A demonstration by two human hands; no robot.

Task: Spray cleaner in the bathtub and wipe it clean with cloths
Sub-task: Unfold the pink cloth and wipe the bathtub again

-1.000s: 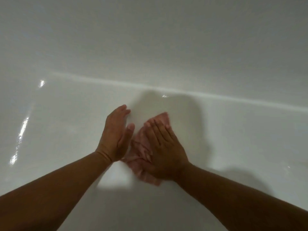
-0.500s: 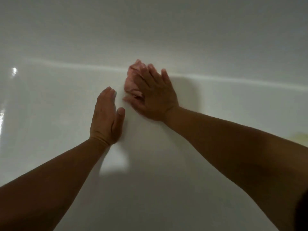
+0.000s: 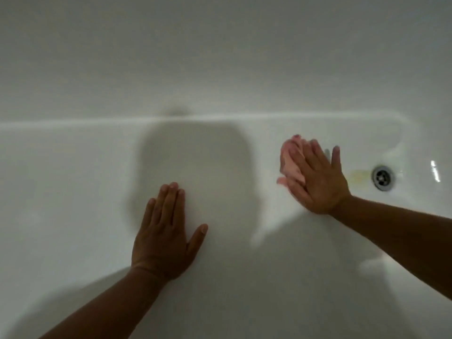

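Pink cloth (image 3: 291,165) under flat right hand (image 3: 318,184), long axis toward tub wall.

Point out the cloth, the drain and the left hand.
cloth (image 3: 291,165), head view, on the pink fold beside the fingers.
drain (image 3: 383,178), head view, on the metal strainer.
left hand (image 3: 162,237), head view, on its back.

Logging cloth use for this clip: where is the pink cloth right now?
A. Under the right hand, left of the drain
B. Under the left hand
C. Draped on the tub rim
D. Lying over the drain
A: the pink cloth shows from under the flat right hand, pressed on the tub floor left of the drain; the left hand lies bare.
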